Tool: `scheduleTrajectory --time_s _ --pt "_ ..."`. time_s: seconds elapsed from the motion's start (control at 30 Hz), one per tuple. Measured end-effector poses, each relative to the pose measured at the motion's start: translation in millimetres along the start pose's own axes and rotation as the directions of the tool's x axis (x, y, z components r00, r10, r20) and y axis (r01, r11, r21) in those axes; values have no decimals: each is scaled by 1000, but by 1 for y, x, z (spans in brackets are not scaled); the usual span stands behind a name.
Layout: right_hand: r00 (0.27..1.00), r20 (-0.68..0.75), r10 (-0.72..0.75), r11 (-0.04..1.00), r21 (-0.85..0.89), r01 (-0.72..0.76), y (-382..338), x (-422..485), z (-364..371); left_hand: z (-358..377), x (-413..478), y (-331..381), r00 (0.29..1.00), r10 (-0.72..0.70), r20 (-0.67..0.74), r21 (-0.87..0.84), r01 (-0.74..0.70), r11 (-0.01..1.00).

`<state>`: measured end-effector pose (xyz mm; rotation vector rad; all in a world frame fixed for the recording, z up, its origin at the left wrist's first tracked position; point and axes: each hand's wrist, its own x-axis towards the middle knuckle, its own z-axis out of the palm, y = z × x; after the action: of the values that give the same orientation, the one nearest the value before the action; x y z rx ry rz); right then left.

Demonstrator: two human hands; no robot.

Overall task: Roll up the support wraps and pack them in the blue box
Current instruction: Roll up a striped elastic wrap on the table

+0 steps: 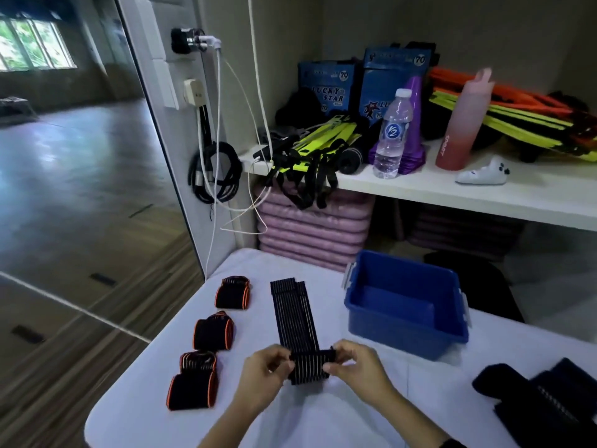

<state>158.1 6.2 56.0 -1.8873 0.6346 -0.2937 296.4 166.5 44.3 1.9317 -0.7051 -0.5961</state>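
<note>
Pinching rolled end of black striped wrap (295, 318) — left hand (261, 373), right hand (358, 367) | remainder flat on table (323, 425)

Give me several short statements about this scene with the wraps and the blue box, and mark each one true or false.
1. The blue box holds no wraps. True.
2. The left hand and the right hand both hold the near end of the striped wrap. True.
3. The striped wrap is fully rolled up. False: only its near end is rolled; the rest lies flat on the table.
4. The three orange-edged rolled wraps lie inside the box. False: they lie on the table, left of the striped wrap.
5. The water bottle stands on the table. False: it stands on the shelf.
</note>
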Motion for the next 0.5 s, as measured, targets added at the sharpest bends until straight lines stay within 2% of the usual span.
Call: scheduleTrajectory --time_s 0.13,0.27,0.37,0.43,0.5 --pt "985 138 100 995 -30 -96 53 -50 16 29 -46 -41 988 -80 130 72 72 995" --pt "962 249 112 985 -155 -74 89 -86 21 51 -83 -63 975 -78 206 162 45 986" --pt "941 334 56 949 -312 54 104 -96 21 59 -97 -68 962 -61 267 293 -21 956" --pt "914 405 -1 915 -369 164 108 -96 22 62 -99 -72 940 -67 335 381 -70 922" --pt "896 443 -7 894 -398 204 106 -94 22 64 -99 -71 927 -87 365 409 -76 909"
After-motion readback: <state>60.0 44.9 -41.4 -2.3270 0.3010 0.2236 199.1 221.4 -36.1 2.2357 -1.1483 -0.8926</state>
